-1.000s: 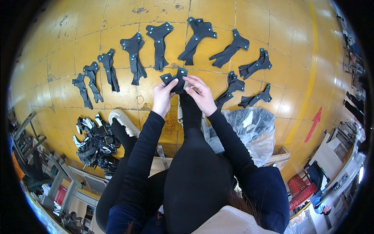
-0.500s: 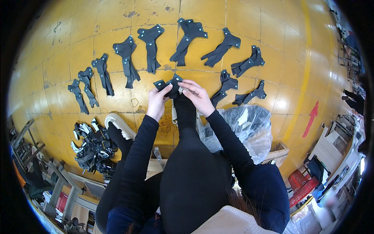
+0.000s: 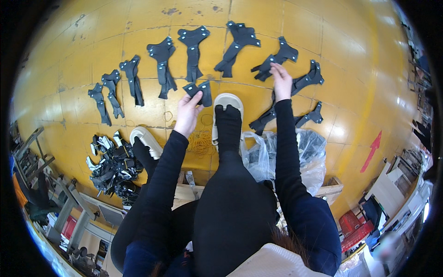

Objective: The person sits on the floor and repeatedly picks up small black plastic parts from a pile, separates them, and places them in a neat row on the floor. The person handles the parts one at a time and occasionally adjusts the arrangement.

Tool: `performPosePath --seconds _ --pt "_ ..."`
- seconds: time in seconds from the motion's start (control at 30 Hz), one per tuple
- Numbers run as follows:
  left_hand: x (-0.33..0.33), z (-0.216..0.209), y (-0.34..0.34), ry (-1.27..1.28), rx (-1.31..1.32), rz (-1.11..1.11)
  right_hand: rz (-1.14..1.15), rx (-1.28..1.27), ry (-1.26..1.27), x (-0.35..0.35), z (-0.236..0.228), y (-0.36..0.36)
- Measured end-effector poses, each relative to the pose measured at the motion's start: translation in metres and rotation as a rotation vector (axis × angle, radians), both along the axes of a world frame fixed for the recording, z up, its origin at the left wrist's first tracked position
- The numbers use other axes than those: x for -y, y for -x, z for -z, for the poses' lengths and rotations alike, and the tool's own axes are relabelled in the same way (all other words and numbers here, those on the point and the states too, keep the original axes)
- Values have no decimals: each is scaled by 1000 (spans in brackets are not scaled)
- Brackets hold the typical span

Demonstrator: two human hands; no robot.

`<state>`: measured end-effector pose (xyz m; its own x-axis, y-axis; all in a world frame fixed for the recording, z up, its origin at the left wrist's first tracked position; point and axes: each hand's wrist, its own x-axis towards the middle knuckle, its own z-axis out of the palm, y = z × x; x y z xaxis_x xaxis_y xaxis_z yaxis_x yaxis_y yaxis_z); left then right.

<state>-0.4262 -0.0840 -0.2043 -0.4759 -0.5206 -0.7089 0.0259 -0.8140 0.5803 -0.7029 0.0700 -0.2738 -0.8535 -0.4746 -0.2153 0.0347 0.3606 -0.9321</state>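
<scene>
My left hand (image 3: pixel 187 114) pinches a few small black fabric pieces (image 3: pixel 205 94) with white labels, fanned out above my left shoe. Stretched forward on the right, my right hand (image 3: pixel 282 82) has its fingers closed at the labelled end of another black fabric piece (image 3: pixel 264 69). That piece lies on or just over a pile of black fabric strips (image 3: pixel 287 51); whether it touches the pile is hard to see. More such piles curve across the floor, among them one at the far middle (image 3: pixel 193 51) and one at the left (image 3: pixel 98 104). My right forearm partly covers the nearer right piles.
Yellow rubber bands (image 3: pixel 199 142) lie between my beige shoes (image 3: pixel 228 102). A heap of black and white parts (image 3: pixel 115 166) sits at the left. Clear plastic bags (image 3: pixel 309 152) rest by my right knee. Benches and a red crate (image 3: pixel 355 231) stand at the sides.
My hands have parted. The right has reached forward and right with one fabric piece to a pile; the left keeps the others. My view has shifted slightly, uncovering the shoe.
</scene>
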Motion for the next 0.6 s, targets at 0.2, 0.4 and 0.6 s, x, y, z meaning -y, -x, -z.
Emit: performPosePath --seconds 0.2,0.4,0.6 --pt "-4 -10 5 51 9 -8 -42 -319 -187 15 -10 -8" --pt "-6 -10 4 49 4 29 -611 187 137 36 -66 -86" --pt "-12 -11 10 51 21 68 -561 360 183 36 -70 -116"
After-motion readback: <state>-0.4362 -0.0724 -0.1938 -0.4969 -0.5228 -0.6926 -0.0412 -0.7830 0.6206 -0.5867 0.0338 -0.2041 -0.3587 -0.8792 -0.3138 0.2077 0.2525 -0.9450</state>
